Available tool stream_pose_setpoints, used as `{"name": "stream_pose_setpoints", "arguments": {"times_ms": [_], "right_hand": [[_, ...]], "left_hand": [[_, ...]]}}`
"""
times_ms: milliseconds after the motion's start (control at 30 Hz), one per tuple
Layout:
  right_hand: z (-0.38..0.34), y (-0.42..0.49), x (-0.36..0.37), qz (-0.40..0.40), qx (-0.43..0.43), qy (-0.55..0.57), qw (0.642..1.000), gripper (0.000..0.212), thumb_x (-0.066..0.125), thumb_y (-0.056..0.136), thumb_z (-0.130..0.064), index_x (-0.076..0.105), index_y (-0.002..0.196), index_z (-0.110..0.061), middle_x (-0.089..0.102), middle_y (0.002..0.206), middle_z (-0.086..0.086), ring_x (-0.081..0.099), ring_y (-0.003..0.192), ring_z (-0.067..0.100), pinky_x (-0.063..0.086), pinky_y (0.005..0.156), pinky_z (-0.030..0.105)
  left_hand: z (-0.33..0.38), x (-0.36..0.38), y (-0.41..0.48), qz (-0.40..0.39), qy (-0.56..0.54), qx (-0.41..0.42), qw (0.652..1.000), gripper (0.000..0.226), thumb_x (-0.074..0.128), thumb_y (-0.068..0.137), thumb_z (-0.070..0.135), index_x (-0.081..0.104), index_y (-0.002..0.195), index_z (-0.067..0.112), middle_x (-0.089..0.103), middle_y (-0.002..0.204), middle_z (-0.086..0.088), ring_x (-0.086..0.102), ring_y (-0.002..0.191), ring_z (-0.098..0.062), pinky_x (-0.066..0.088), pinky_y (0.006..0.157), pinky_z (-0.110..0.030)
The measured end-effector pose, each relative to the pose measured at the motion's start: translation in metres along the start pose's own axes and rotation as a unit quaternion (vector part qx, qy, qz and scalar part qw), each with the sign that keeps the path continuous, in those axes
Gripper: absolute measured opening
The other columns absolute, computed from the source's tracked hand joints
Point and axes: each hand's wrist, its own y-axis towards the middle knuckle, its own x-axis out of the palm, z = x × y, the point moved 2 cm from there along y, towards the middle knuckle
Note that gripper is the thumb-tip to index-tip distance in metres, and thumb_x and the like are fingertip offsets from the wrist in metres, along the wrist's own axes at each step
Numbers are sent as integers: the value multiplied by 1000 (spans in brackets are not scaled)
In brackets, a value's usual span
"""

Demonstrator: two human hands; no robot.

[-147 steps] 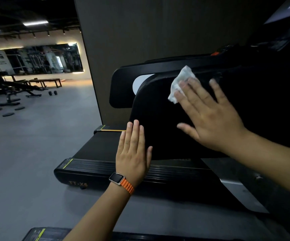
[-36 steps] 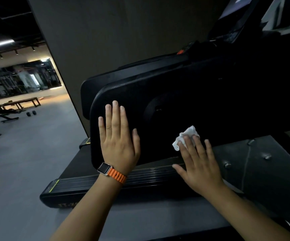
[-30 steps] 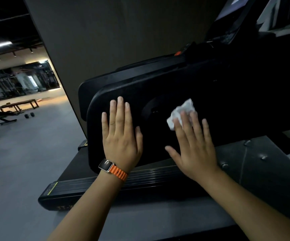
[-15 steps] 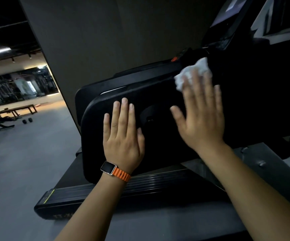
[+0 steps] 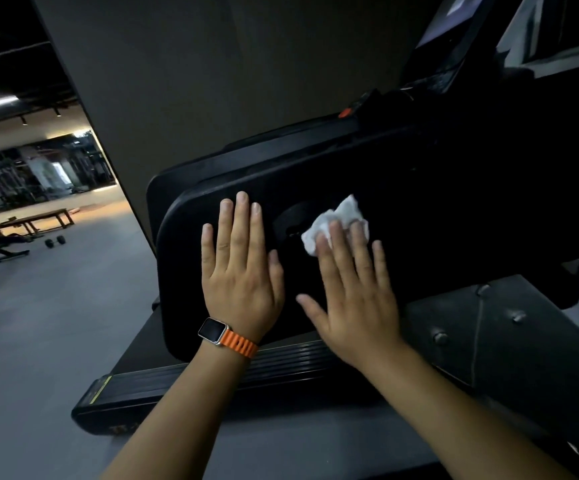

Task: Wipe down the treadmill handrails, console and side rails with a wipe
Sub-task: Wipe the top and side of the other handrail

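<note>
a: where's the wipe [image 5: 333, 220]?
b: bunched against the treadmill's black side panel [image 5: 437, 202], about mid-height, just right of a round recess. the right hand [image 5: 354, 299] covers its lower half.
a: pinched?
b: no. the right grip is released: fingers straight and spread, pressing the wipe onto the panel. i judge a flat hand puts more of the cloth against the plastic than a pinch would.
a: and the left hand [image 5: 243, 271]?
b: flat on the same panel, just beside the right, fingers together and pointing up. its grip is released too and grasps nothing. it reads as a brace, steadying the person while they lean in.
a: anything on it?
b: a watch [image 5: 213, 330] with an orange strap on the wrist, clear of the panel.
a: what about the rest of the job?
b: the ribbed side rail [image 5: 291, 365] runs below both wrists, and the console [image 5: 451, 36] stands high at the right, well apart from the wipe. i cannot tell whether either is clean; it's too dark.
a: so the next bit?
b: my guess is the panel's lower edge, then the rail, since both sit within easy reach of that hand.
a: beyond the machine?
b: grey floor [image 5: 38, 323], a bench [image 5: 38, 219] and dumbbells [image 5: 56, 241] far off at the left.
</note>
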Motion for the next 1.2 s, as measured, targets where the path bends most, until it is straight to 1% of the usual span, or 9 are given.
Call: {"name": "stream_pose_setpoints", "arguments": {"times_ms": [67,167,333,467,633,700,800,1000,1200], "right_hand": [[22,-11,0,-2,6,-30,1000,81,42,106,-56,8,168,-17,2,175,8,3,162,33,8,129,56],[28,-17,-2,19,110,8,994,78,37,107,-55,12,167,-12,2,175,12,2,161,37,6,129,57],[11,-48,22,-8,-22,-18,1000,88,53,101,-53,10,168,-15,-1,176,8,6,161,34,9,129,55],[32,-50,13,30,103,18,994,78,43,107,-49,12,167,-12,6,175,13,8,160,40,10,128,59],[9,-68,30,-12,-28,4,1000,87,54,101,-51,11,167,-14,3,176,8,7,161,34,8,130,54],[35,-70,24,-1,16,-12,1000,81,51,103,-47,10,168,-18,6,175,7,8,161,32,9,129,56],[34,-71,11,12,95,36,995,75,48,104,-43,21,165,-7,17,172,18,11,160,39,12,129,57],[12,-85,30,-28,-28,5,999,83,55,100,-45,19,164,-8,5,175,11,12,161,33,12,130,52],[58,-86,16,-21,-6,-3,1000,80,50,104,-46,15,166,-10,6,175,12,11,161,35,11,130,55]], "left_hand": [[0,0,-1,-3,1,0,1000,58,32,107,30,33,157,1,25,167,-18,15,158,-30,13,127,-52],[2,1,-1,-3,3,-1,1000,59,31,107,31,32,158,1,25,167,-18,17,157,-32,12,127,-52],[2,0,0,8,4,-4,1000,58,35,106,28,34,157,0,27,166,-18,19,157,-32,13,127,-52],[5,-1,1,2,2,-4,1000,59,33,106,29,32,157,1,25,166,-18,18,157,-33,13,127,-52],[6,-2,2,-1,-3,-17,1000,59,36,105,28,32,157,0,25,167,-18,17,157,-32,12,128,-52],[7,-3,1,-4,-9,-18,1000,60,36,105,28,33,157,0,25,167,-18,16,157,-32,13,127,-53],[10,-2,2,-4,-10,-25,1000,60,35,105,28,32,157,0,24,167,-18,15,157,-33,13,127,-54],[20,-2,5,-12,-21,-42,999,62,37,105,29,29,158,-2,20,168,-20,12,158,-33,9,127,-55],[26,0,12,-18,-19,-33,999,62,39,105,29,29,158,-2,20,168,-19,11,158,-32,10,127,-55]]}}
